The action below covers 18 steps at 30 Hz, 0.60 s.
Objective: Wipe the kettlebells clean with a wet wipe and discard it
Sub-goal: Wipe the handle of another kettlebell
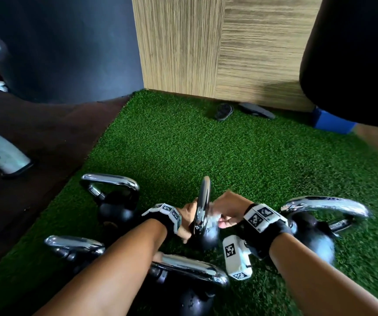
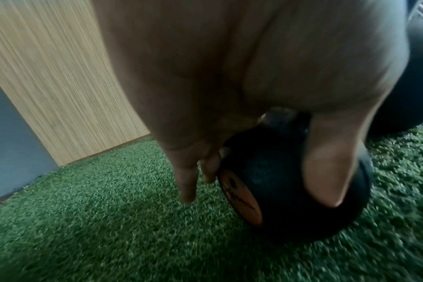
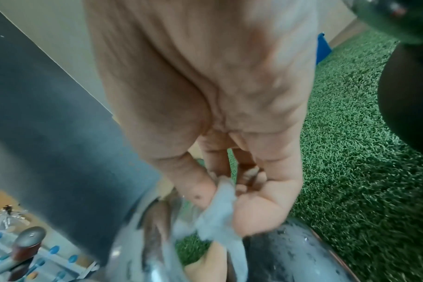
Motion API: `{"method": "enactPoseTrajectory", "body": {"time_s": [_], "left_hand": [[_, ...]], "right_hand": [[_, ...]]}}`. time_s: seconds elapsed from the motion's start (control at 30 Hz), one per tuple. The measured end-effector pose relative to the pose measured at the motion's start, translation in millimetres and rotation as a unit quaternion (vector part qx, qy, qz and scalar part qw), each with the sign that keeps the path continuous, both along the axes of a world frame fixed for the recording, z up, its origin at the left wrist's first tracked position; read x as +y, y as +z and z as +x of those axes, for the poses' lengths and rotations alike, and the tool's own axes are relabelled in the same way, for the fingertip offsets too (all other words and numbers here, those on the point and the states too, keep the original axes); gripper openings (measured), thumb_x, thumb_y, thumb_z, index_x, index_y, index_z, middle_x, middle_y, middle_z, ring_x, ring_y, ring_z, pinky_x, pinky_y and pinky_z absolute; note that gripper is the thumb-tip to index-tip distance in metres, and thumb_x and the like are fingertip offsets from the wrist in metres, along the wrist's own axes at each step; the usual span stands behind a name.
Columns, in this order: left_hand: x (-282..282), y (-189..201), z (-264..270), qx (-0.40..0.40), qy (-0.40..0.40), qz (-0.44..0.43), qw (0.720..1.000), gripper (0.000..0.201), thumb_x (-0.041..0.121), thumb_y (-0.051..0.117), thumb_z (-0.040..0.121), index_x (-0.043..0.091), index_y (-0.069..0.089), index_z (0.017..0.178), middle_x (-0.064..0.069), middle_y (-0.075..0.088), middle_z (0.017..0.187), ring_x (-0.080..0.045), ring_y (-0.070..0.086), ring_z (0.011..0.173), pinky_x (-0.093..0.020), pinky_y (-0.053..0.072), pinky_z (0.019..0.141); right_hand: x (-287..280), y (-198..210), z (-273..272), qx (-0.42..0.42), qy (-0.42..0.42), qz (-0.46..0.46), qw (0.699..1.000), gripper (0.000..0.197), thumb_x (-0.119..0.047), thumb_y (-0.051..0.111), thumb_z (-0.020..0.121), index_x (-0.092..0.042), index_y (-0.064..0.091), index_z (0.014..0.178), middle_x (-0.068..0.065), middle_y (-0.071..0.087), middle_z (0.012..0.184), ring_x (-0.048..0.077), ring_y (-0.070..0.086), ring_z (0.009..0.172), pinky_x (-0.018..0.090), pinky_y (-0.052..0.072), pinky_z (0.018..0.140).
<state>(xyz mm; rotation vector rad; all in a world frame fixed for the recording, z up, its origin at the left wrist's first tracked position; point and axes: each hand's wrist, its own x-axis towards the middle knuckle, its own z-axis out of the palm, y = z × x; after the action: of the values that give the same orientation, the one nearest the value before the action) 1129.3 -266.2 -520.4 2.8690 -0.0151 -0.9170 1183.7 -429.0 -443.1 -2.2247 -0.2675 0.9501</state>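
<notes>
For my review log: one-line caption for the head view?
Right hand wipes kettlebell handle with wet wipe; left hand steadies it.

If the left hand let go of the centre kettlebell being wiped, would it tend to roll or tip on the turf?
Probably little. The centre kettlebell looks like dense metal, so likely heavy for its size. Its round body and tall chrome handle suggest it might tip if shoved sideways, which may be why the left hand grips it. The turf should damp rolling. The wet wipe may leave chrome slippery.
</notes>
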Motion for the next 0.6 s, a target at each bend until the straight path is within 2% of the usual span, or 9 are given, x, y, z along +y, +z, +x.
{"method": "enactPoseTrajectory", "body": {"time_s": [0.1, 0.13, 0.2, 0.27, 0.3, 0.37, 0.4, 0.5, 0.6], "left_hand": [[5.3, 19.8, 5.8, -0.053, 0.022, 0.003, 0.998, 0.07, 0.031, 0.06, 0.085, 0.022, 0.032, 0.149, -0.015, 0.053, 0.145, -0.033, 0.062, 0.12, -0.041, 0.052, 0.097], [9.2, 29.2, 10.2, -0.084, 0.033, 0.013, 0.996, 0.065, 0.028, 0.059, 0.086, 0.023, 0.036, 0.147, -0.016, 0.062, 0.133, -0.033, 0.066, 0.113, -0.036, 0.054, 0.089], [17.2, 50.3, 20.3, -0.166, 0.062, 0.028, 0.984, 0.068, 0.015, 0.056, 0.092, 0.024, 0.029, 0.154, -0.018, 0.069, 0.113, -0.033, 0.071, 0.096, -0.036, 0.054, 0.07], [20.4, 72.2, 26.6, -0.232, 0.052, 0.016, 0.971, 0.077, -0.003, 0.051, 0.092, 0.031, 0.023, 0.155, -0.015, 0.068, 0.11, -0.027, 0.069, 0.076, -0.039, 0.055, 0.059], [19.0, 81.8, 29.5, -0.247, 0.014, 0.01, 0.969, 0.088, -0.01, 0.054, 0.087, 0.037, 0.023, 0.154, -0.011, 0.063, 0.122, -0.022, 0.067, 0.076, -0.037, 0.055, 0.057], [15.1, 95.3, 33.6, -0.226, -0.084, 0.016, 0.97, 0.095, -0.009, 0.065, 0.081, 0.044, 0.027, 0.151, -0.002, 0.051, 0.142, -0.021, 0.065, 0.101, -0.037, 0.056, 0.074], [12.7, 100.9, 36.1, -0.211, -0.11, 0.027, 0.971, 0.09, -0.002, 0.068, 0.081, 0.045, 0.032, 0.149, 0.001, 0.051, 0.143, -0.023, 0.062, 0.112, -0.036, 0.053, 0.082], [8.2, 106.6, 38.6, -0.224, -0.106, 0.065, 0.967, 0.071, 0.009, 0.06, 0.08, 0.05, 0.043, 0.135, 0.003, 0.063, 0.127, -0.027, 0.065, 0.108, -0.034, 0.047, 0.08], [8.6, 106.2, 29.1, -0.257, -0.058, 0.059, 0.963, 0.061, 0.022, 0.05, 0.071, 0.052, 0.046, 0.124, 0.003, 0.07, 0.113, -0.027, 0.067, 0.096, -0.036, 0.045, 0.076]], "right_hand": [[-4.3, 9.0, -14.8, 0.067, 0.032, 0.001, 0.997, 0.041, -0.007, 0.058, 0.091, 0.012, 0.052, 0.127, 0.006, 0.059, 0.069, 0.013, 0.055, 0.054, 0.024, 0.05, 0.052], [-3.2, 12.5, -18.1, 0.088, 0.036, 0.011, 0.995, 0.043, -0.008, 0.058, 0.091, 0.011, 0.051, 0.129, 0.008, 0.063, 0.077, 0.013, 0.055, 0.057, 0.026, 0.053, 0.059], [0.0, 23.5, -23.1, 0.102, 0.077, 0.013, 0.992, 0.038, -0.019, 0.061, 0.092, 0.002, 0.06, 0.124, 0.015, 0.068, 0.107, 0.018, 0.062, 0.077, 0.039, 0.056, 0.091], [3.3, 32.1, -23.8, 0.071, 0.134, -0.026, 0.988, 0.033, -0.043, 0.07, 0.083, -0.016, 0.069, 0.102, 0.01, 0.066, 0.111, 0.026, 0.062, 0.101, 0.049, 0.046, 0.104], [5.1, 33.3, -23.0, 0.043, 0.133, -0.048, 0.989, 0.044, -0.055, 0.075, 0.074, -0.018, 0.069, 0.097, 0.008, 0.066, 0.11, 0.028, 0.061, 0.106, 0.048, 0.047, 0.104], [8.7, 29.9, -21.3, -0.039, 0.114, -0.098, 0.988, 0.07, -0.07, 0.079, 0.057, -0.014, 0.067, 0.097, 0.008, 0.066, 0.111, 0.027, 0.062, 0.101, 0.038, 0.049, 0.095], [11.5, 28.1, -22.8, -0.076, 0.111, -0.117, 0.984, 0.072, -0.07, 0.08, 0.056, -0.011, 0.066, 0.095, 0.007, 0.067, 0.106, 0.025, 0.062, 0.093, 0.031, 0.05, 0.086], [15.7, 22.5, -26.8, -0.121, 0.101, -0.122, 0.98, 0.054, -0.054, 0.083, 0.064, -0.008, 0.064, 0.086, 0.006, 0.066, 0.089, 0.022, 0.062, 0.081, 0.026, 0.051, 0.065], [12.3, 20.2, -30.3, -0.163, 0.105, -0.138, 0.971, 0.056, -0.049, 0.084, 0.063, -0.005, 0.066, 0.09, 0.006, 0.066, 0.082, 0.02, 0.062, 0.073, 0.022, 0.046, 0.05]]}}
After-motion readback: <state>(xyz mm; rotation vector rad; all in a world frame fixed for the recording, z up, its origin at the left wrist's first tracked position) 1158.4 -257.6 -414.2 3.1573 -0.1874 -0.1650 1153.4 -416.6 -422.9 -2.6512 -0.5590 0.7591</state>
